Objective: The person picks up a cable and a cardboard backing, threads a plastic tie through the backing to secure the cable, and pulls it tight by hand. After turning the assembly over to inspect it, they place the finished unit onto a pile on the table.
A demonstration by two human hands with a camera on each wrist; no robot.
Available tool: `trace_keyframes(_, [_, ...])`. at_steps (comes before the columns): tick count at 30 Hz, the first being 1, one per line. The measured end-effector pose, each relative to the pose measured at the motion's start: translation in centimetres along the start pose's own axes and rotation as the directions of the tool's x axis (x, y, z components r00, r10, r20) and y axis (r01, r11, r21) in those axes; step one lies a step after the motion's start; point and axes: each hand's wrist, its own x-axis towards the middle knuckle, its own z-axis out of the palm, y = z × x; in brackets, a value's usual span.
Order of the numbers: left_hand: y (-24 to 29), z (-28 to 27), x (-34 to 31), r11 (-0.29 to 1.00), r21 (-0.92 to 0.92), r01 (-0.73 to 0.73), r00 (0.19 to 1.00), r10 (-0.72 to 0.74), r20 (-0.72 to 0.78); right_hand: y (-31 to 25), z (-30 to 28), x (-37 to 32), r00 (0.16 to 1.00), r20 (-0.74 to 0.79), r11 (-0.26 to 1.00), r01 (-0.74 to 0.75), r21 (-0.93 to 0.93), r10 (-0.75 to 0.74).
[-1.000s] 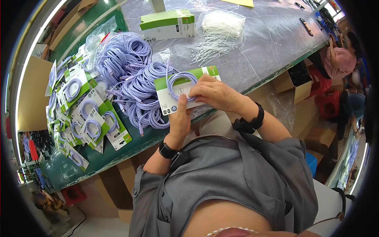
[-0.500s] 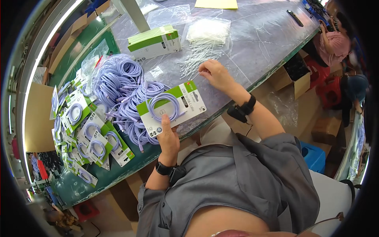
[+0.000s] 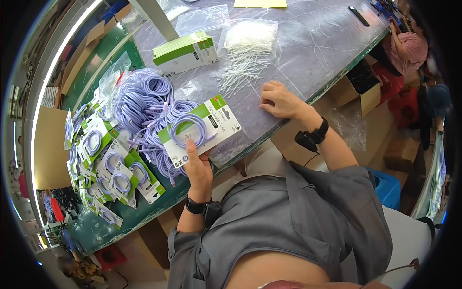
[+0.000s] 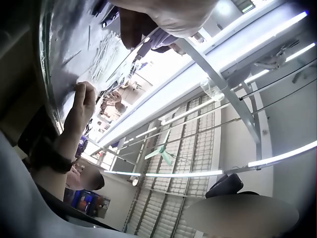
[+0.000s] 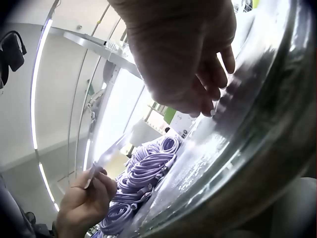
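My left hand point(image 3: 199, 172) grips a green and white packaging card point(image 3: 219, 129) by its lower edge, the thumb on the front. A coiled lavender USB-C cable point(image 3: 202, 124) lies against the card's face, its plug end near the right side. In the right wrist view the card shows nearly edge-on in the left hand point(image 5: 85, 203). My right hand point(image 3: 283, 100) is low over the table near its front edge, fingers loosely bent and apart from the card. The right wrist view shows its fingertips close to the tabletop with nothing visible between them.
Loose lavender cable coils point(image 3: 134, 103) are heaped left of the held card. Beyond them lies a pile of carded cables point(image 3: 120, 183). A stack of cards point(image 3: 190, 59) stands behind, beside a grey post point(image 3: 156, 18). White cable ties point(image 3: 244, 67) spill from a clear bag point(image 3: 250, 36).
My right hand has left the cable and card and moved right, down by the table's front edge. The left hand has drawn the card left and lower, exposing its printed right end.
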Motion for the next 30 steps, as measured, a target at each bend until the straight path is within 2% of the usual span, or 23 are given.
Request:
trace_keyframes(2, [-0.2, 0.6, 0.1, 1.000, 0.004, 0.011, 1.000, -0.011, 0.029, 0.0, -0.3, -0.3, 0.999, 0.008, 0.997, -0.031, 0.071, 0.031])
trace_keyframes(3, [-0.5, 0.9, 0.3, 1.000, -0.012, 0.008, 1.000, -0.008, 0.007, -0.1, -0.2, 0.0, 0.975, -0.072, 0.976, -0.202, 0.084, 0.208])
trace_keyframes(4, [-0.8, 1.3, 0.5, 1.000, -0.028, 0.005, 1.000, -0.005, -0.015, -0.4, 0.0, 0.4, 0.914, -0.148, 0.925, -0.364, 0.112, 0.377])
trace_keyframes(5, [-1.0, 1.9, 0.6, 1.000, -0.025, 0.006, 1.000, -0.006, -0.012, -0.6, 0.6, 0.6, 0.913, -0.151, 0.924, -0.365, 0.114, 0.380])
trace_keyframes(7, [-1.1, 3.1, 0.8, 1.000, -0.016, -0.024, 1.000, 0.024, 0.013, -0.9, 2.5, 0.9, 0.938, -0.257, 0.932, -0.290, -0.219, 0.232])
trace_keyframes(8, [-1.2, 3.3, 1.0, 1.000, -0.008, -0.028, 1.000, 0.028, 0.012, -0.9, 3.1, 1.0, 0.946, -0.239, 0.908, -0.289, -0.302, 0.221])
trace_keyframes(12, [-0.9, 3.9, 1.9, 0.998, 0.008, -0.058, 0.997, 0.057, 0.055, -0.7, 2.6, -0.2, 0.936, -0.245, 0.849, -0.337, -0.406, 0.255])
trace_keyframes(13, [-0.6, 4.2, 2.1, 0.998, -0.025, -0.058, 0.995, 0.060, 0.080, -0.4, 1.5, -0.8, 0.956, -0.189, 0.876, -0.283, -0.390, 0.225])
trace_keyframes(14, [-0.5, 4.4, 2.4, 0.997, -0.017, -0.071, 0.995, 0.072, 0.071, -0.3, 0.4, -1.1, 0.974, -0.129, 0.904, -0.220, -0.367, 0.185])
trace_keyframes(15, [-0.4, 4.7, 2.7, 0.996, -0.084, -0.023, 0.995, 0.031, 0.100, -1.1, -1.4, -1.3, 0.976, -0.140, 0.973, -0.186, -0.138, 0.166])
trace_keyframes(16, [-0.2, 4.8, 2.9, 0.988, -0.151, 0.025, 0.991, -0.005, 0.131, -1.8, -2.3, -1.5, 0.974, -0.173, 0.988, -0.150, -0.028, 0.143])
trace_keyframes(17, [0.1, 4.9, 3.2, 0.989, -0.146, 0.008, 0.993, 0.009, 0.116, -2.5, -2.8, -1.6, 0.970, -0.207, 0.991, -0.112, 0.077, 0.126])
trace_keyframes(18, [0.2, 5.2, 3.4, 0.980, -0.185, 0.072, 0.987, -0.042, 0.157, -3.4, -3.2, -1.5, 0.972, -0.202, 0.991, -0.102, 0.084, 0.117])
trace_keyframes(20, [0.3, 6.1, 3.5, 0.964, -0.217, 0.156, 0.971, -0.110, 0.213, -4.9, -3.4, -1.8, 0.978, -0.191, 0.960, -0.033, 0.277, 0.089])
trace_keyframes(21, [0.6, 6.8, 3.4, 0.964, -0.217, 0.154, 0.972, -0.108, 0.211, -5.7, -3.0, -1.9, 0.978, -0.190, 0.960, -0.031, 0.278, 0.086])
trace_keyframes(23, [1.1, 7.8, 3.1, 0.933, -0.266, 0.242, 0.966, -0.204, 0.161, -7.7, -1.6, -1.8, 0.955, -0.261, 0.905, -0.014, 0.424, 0.137])
trace_keyframes(24, [1.1, 8.0, 3.0, 0.934, -0.266, 0.239, 0.967, -0.204, 0.155, -8.3, -0.9, -1.7, 0.944, -0.290, 0.892, -0.011, 0.452, 0.158])
trace_keyframes(27, [1.3, 8.2, 2.8, 0.905, -0.306, 0.295, 0.951, -0.246, 0.187, -8.6, 0.8, -1.4, 0.915, -0.356, 0.894, -0.010, 0.448, 0.188])
trace_keyframes(30, [1.5, 8.7, 2.6, 0.893, -0.330, 0.306, 0.949, -0.260, 0.175, -9.1, 1.2, -1.2, 0.915, -0.338, 0.868, -0.027, 0.495, 0.221])
